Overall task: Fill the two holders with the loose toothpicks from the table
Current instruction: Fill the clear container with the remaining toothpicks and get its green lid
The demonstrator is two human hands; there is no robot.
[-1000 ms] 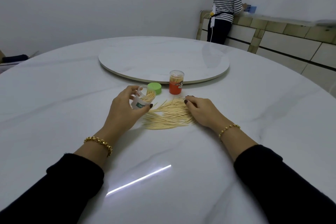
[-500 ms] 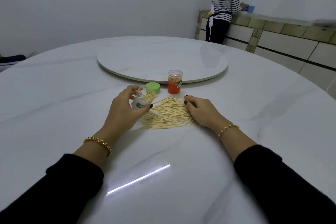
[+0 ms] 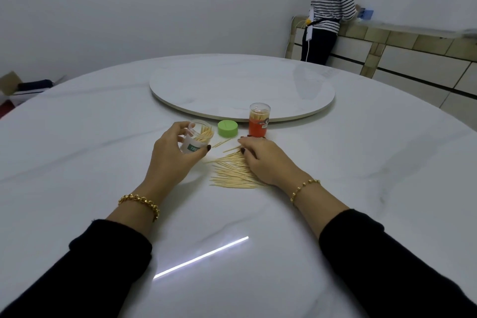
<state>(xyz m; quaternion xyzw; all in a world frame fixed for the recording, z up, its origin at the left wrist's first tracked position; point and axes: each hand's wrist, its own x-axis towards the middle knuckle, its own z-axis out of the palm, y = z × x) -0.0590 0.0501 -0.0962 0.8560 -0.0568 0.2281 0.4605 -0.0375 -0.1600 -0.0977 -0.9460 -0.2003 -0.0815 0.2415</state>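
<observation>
— What's around me?
— A cardboard box [image 3: 10, 82] at far left, your white marble table [image 3: 77, 162] with its turntable [image 3: 232, 85], and a person [image 3: 327, 8] at the far-right counter [image 3: 413, 41].
— And the holders?
— Your left hand [image 3: 173, 160] grips the clear holder [image 3: 193, 141], tilted and part-filled. Next come the green lid [image 3: 227, 128] and the upright orange holder [image 3: 259, 124]. Your right hand [image 3: 265, 160] lies on the loose toothpicks [image 3: 232, 175], fingers bent; I cannot tell whether it is pinching any.
</observation>
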